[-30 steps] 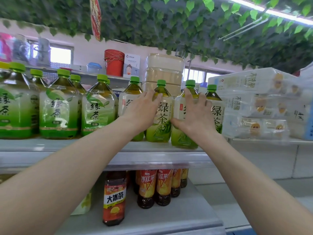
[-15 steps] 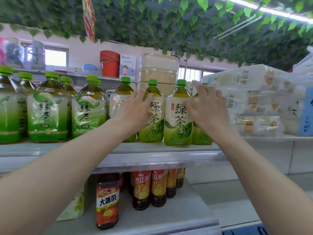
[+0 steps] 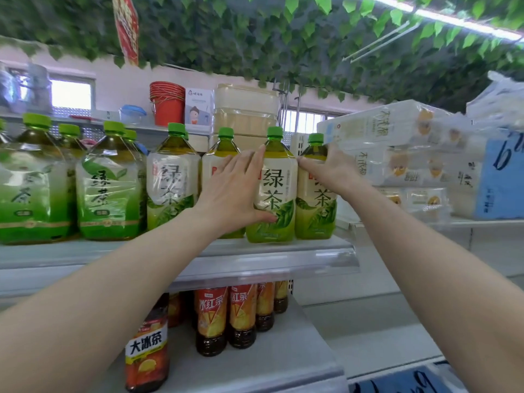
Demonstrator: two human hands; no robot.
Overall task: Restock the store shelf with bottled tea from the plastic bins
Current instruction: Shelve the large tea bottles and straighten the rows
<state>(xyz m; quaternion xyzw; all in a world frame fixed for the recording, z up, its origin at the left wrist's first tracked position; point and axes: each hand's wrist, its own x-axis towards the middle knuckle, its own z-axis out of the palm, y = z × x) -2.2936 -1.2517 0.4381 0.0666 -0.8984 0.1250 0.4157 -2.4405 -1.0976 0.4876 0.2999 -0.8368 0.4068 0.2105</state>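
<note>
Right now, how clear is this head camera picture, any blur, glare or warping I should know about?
Head view: the label on the green tea bottle by the left hand reads sharp; the leaf ceiling and the toilet paper packs beyond the right hand smear with blur; the window is blown out white; the wide lens bows the shelf edge.

left hand [image 3: 235, 194] hiding bottle [image 3: 224, 154] label, ceiling leaves [image 3: 255, 38] blurred

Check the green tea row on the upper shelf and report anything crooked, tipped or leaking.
Nothing stands out. The green tea bottles stand upright, capped, in a row on the upper shelf. The left hand and right hand rest on them. No spill shows.
</note>
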